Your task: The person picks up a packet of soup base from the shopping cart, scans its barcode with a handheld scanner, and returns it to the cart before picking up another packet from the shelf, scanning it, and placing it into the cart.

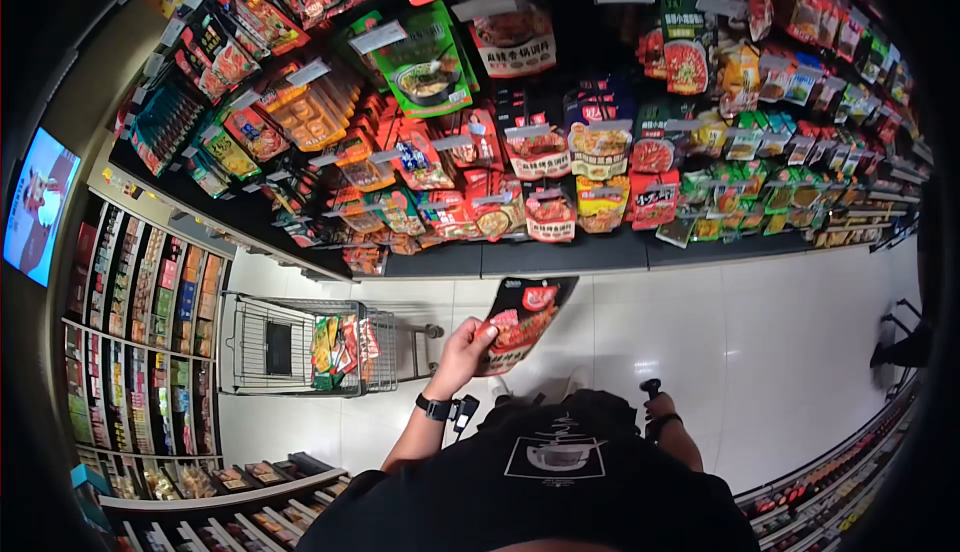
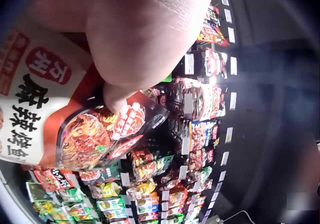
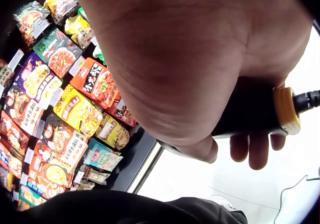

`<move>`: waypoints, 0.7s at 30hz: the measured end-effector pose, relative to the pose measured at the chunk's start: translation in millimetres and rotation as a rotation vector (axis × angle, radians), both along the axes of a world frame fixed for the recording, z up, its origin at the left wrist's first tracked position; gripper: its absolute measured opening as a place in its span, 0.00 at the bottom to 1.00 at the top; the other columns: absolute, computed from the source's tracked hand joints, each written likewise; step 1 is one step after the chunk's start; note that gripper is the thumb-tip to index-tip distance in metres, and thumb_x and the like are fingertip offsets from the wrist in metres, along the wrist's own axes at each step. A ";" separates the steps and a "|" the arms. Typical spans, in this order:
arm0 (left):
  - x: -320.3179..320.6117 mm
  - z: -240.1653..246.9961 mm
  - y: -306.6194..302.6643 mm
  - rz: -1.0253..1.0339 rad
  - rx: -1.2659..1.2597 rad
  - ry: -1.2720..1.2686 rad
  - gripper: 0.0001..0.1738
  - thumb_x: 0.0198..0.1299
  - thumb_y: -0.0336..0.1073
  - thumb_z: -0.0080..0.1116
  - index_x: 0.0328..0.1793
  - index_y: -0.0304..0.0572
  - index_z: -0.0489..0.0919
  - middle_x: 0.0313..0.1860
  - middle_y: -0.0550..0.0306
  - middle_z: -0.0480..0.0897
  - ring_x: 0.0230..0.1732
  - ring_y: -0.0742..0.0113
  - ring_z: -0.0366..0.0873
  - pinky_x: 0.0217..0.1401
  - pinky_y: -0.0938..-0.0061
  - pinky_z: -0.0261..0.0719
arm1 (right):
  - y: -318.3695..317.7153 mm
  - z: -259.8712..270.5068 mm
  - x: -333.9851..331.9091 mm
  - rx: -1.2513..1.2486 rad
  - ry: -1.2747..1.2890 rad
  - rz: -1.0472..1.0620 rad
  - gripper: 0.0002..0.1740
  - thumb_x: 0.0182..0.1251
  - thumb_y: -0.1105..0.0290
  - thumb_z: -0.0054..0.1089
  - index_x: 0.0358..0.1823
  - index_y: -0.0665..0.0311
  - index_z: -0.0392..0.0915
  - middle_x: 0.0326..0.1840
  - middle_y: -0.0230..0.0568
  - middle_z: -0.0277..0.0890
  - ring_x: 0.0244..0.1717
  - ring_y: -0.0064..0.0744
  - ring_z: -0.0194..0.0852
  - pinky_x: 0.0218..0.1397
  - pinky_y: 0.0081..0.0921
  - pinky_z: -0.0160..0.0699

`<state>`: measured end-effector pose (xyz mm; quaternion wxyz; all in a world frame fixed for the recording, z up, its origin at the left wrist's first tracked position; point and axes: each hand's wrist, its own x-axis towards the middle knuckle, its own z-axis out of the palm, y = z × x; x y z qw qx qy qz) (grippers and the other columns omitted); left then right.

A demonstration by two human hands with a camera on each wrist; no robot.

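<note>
My left hand (image 1: 460, 357) grips a seasoning pouch (image 1: 527, 317) by its edge, in front of my body and over the floor. In the left wrist view the pouch (image 2: 82, 136) shows a cream and red-orange front with a picture of a cooked dish and large dark characters; the thumb lies across it and hides part of the print. Low at my side, my right hand (image 1: 660, 408) holds a black handheld device. In the right wrist view the fingers wrap around this device (image 3: 250, 111), which has an orange ring and a cable at one end.
Ahead, a shelf wall carries many hanging pouches (image 1: 600, 147) above a dark base ledge (image 1: 560, 255). A shopping cart (image 1: 260, 347) with several packets stands to the left. Further shelves (image 1: 140, 352) and a lit screen (image 1: 40, 207) are at far left, more shelves (image 1: 830, 472) at lower right.
</note>
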<state>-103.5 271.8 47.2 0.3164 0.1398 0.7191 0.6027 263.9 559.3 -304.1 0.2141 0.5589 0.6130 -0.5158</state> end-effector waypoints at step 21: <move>36.0 2.8 -109.9 0.033 -0.065 -0.087 0.10 0.66 0.38 0.54 0.37 0.39 0.73 0.31 0.69 0.75 0.33 0.83 0.67 0.38 0.86 0.67 | -13.5 42.3 -73.1 0.281 0.015 -0.075 0.09 0.49 0.74 0.55 0.30 0.74 0.75 0.21 0.47 0.79 0.21 0.38 0.82 0.27 0.32 0.81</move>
